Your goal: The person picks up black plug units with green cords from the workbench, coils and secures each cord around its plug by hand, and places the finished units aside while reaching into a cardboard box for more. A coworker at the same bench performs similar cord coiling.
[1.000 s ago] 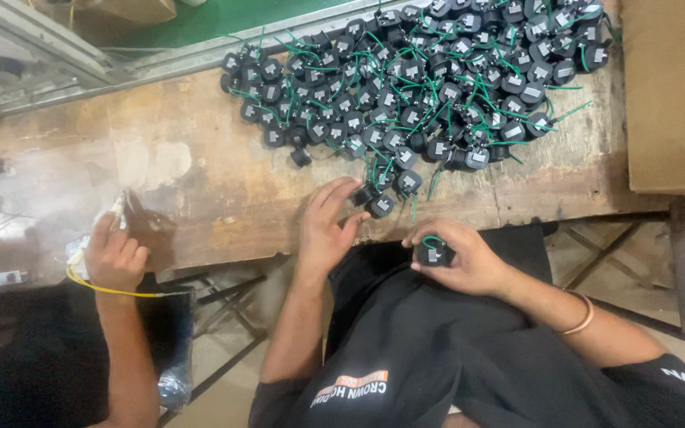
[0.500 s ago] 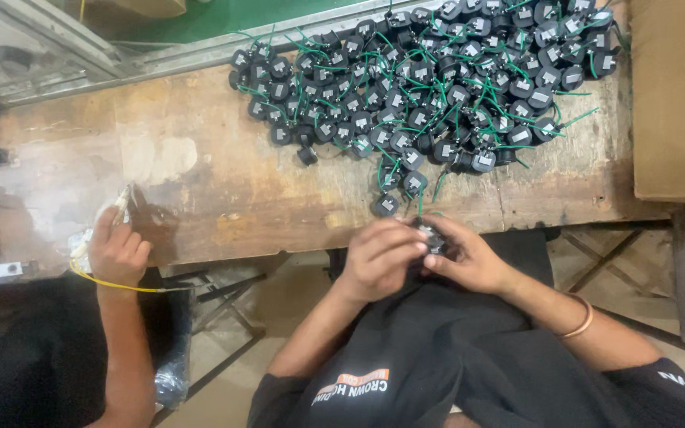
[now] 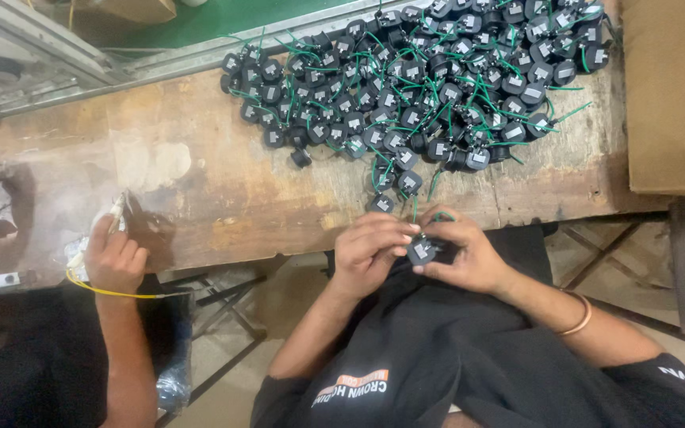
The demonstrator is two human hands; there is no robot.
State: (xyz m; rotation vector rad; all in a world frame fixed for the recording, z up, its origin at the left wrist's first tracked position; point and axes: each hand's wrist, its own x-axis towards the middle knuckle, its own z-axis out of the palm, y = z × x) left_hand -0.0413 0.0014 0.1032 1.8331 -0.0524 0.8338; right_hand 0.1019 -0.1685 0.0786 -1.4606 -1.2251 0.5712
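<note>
- Worn wooden surface (image 3: pixel 223 190) fills the middle of the frame, its near edge running just above the two hands; a cardboard box (image 3: pixel 675 95) stands at the upper right and a metal rail (image 3: pixel 160 59) borders the surface at the upper left.
- Pile of black round components (image 3: pixel 430 75) with green wire leads covers the upper centre and upper right of the surface; a few strays lie loose near the edge, one of them (image 3: pixel 380 204) just above the hands.
- Left hand (image 3: pixel 370 250), at centre frame, closes its fingers on the left side of a single black component (image 3: pixel 422 251), held off the surface over the lap.
- Right hand (image 3: pixel 469 254) grips the same component from the right, thumb and forefinger pinched at its top where a green lead (image 3: pixel 440 215) loops out.
- Judged step: the piece has been taken from the pile and is being worked between both hands, probably at its lead or casing; the exact operation is too small to tell.
- Judged next move: it calls for a steady two-handed pinch and fine fingertip control at the lead, without dropping the piece off the edge.
- Another person's hand (image 3: pixel 112 257), lower left, rests on the surface holding a pale bundle with a yellow wire (image 3: pixel 120 293) trailing beneath.
</note>
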